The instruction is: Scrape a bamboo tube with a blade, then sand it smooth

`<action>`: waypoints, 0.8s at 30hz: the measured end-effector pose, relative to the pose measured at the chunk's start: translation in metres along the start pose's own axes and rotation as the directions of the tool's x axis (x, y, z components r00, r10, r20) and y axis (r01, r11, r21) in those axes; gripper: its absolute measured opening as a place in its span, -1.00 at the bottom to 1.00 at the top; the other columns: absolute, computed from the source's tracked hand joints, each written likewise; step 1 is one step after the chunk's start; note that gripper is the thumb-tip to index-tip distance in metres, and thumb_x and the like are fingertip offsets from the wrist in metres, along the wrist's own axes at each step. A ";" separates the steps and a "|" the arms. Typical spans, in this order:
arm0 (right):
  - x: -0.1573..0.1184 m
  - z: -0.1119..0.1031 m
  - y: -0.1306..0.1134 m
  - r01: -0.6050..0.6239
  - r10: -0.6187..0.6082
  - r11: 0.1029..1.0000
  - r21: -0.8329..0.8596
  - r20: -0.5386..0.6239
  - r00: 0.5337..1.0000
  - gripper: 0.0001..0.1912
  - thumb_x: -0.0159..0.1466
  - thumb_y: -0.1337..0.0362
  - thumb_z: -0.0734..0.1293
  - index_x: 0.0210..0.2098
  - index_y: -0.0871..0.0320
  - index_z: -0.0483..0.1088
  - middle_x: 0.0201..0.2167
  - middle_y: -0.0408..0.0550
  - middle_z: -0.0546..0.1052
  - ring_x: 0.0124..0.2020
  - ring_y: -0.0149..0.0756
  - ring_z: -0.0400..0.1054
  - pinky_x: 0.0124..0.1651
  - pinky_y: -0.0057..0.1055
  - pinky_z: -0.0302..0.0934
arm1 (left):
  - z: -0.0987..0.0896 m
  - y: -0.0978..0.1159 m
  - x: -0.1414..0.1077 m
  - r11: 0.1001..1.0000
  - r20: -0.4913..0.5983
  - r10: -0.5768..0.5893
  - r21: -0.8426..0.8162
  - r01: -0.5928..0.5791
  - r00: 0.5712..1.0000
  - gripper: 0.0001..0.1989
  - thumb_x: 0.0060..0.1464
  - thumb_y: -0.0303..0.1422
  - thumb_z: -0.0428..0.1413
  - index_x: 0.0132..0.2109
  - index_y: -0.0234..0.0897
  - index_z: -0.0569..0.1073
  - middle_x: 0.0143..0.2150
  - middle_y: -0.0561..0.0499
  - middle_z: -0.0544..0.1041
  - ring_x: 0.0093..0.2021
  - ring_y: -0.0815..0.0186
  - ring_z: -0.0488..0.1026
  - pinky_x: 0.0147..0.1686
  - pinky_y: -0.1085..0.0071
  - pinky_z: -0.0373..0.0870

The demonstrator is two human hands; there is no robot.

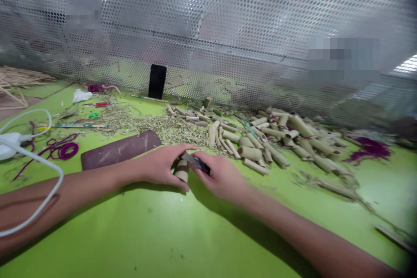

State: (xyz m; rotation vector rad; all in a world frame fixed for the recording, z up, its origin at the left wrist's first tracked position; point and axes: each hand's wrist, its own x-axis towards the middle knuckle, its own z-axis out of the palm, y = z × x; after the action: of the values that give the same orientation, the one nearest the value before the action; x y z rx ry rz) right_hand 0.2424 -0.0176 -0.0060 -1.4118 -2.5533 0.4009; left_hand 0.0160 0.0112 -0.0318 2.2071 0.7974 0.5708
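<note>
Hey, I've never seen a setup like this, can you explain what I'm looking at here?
There's no machine here. A camera on a person's head took this single picture, looking forward and down. The left hand and right hand, both bare, are the wearer's own.

The left hand holds a short bamboo piece; the right holds a dark tool, possibly a blade, near its upper end.

On the green table lie a bamboo pile, shavings, a brown board and purple string. Behind it is a perforated screen.
</note>
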 end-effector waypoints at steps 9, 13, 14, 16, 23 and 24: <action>0.002 0.004 0.000 -0.031 0.033 0.997 -0.068 0.040 0.999 -0.74 0.49 0.26 0.19 0.02 0.14 0.47 -0.35 0.02 0.66 -0.49 -0.24 0.42 -0.41 -0.37 0.09 | -0.001 0.001 0.000 1.000 0.002 0.019 0.003 -0.019 1.000 0.00 -0.11 -0.13 0.54 0.41 -0.16 0.30 0.35 -0.20 0.49 0.28 -0.09 0.48 0.30 0.02 0.37; 0.001 0.002 -0.005 -0.028 0.034 0.994 -0.104 0.059 0.998 -0.68 0.48 0.29 0.16 0.11 0.15 0.45 -0.32 0.05 0.68 -0.45 -0.20 0.47 -0.40 -0.35 0.13 | -0.001 0.001 0.000 0.999 -0.004 0.031 -0.011 -0.031 1.000 -0.05 -0.11 -0.16 0.54 0.37 -0.14 0.34 0.32 -0.18 0.51 0.26 -0.09 0.50 0.29 0.00 0.38; 0.001 0.002 -0.006 -0.028 0.035 0.993 -0.113 0.064 0.997 -0.66 0.47 0.30 0.16 0.13 0.15 0.44 -0.31 0.05 0.69 -0.43 -0.18 0.49 -0.39 -0.35 0.14 | -0.001 0.001 0.000 0.999 -0.003 0.031 -0.019 -0.031 1.000 -0.07 -0.11 -0.16 0.54 0.37 -0.12 0.35 0.31 -0.16 0.52 0.25 -0.09 0.50 0.28 0.00 0.39; 0.000 0.000 -0.008 -0.030 0.039 0.993 -0.116 0.079 0.996 -0.65 0.46 0.32 0.16 0.16 0.15 0.43 -0.30 0.04 0.69 -0.42 -0.17 0.50 -0.38 -0.35 0.16 | -0.001 0.001 -0.001 0.999 0.001 0.034 -0.035 -0.033 0.999 -0.08 -0.11 -0.16 0.54 0.36 -0.11 0.36 0.29 -0.15 0.54 0.23 -0.08 0.51 0.27 0.00 0.40; -0.006 -0.013 -0.001 -0.025 0.027 0.999 0.024 -0.061 0.998 -0.71 0.50 0.24 0.17 0.05 0.15 0.47 -0.37 0.01 0.63 -0.48 -0.25 0.41 -0.43 -0.37 0.16 | -0.001 0.000 -0.002 0.996 0.025 -0.067 -0.050 0.068 0.997 0.04 -0.14 -0.12 0.55 0.42 -0.11 0.30 0.24 -0.18 0.55 0.22 -0.11 0.51 0.22 -0.03 0.44; -0.006 -0.015 0.003 -0.003 0.006 0.999 0.034 -0.087 0.996 -0.71 0.50 0.22 0.17 0.00 0.14 0.49 -0.38 0.00 0.62 -0.49 -0.25 0.40 -0.43 -0.37 0.15 | -0.001 -0.001 -0.002 0.996 0.024 -0.074 -0.040 0.075 0.997 0.05 -0.14 -0.13 0.55 0.44 -0.11 0.29 0.25 -0.19 0.55 0.23 -0.12 0.50 0.22 -0.03 0.43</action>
State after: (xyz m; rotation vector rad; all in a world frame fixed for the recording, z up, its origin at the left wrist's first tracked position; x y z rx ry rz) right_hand 0.2520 -0.0188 0.0070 -1.3924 -2.4631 0.3721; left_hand 0.0141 0.0106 -0.0322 2.1338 0.8451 0.5207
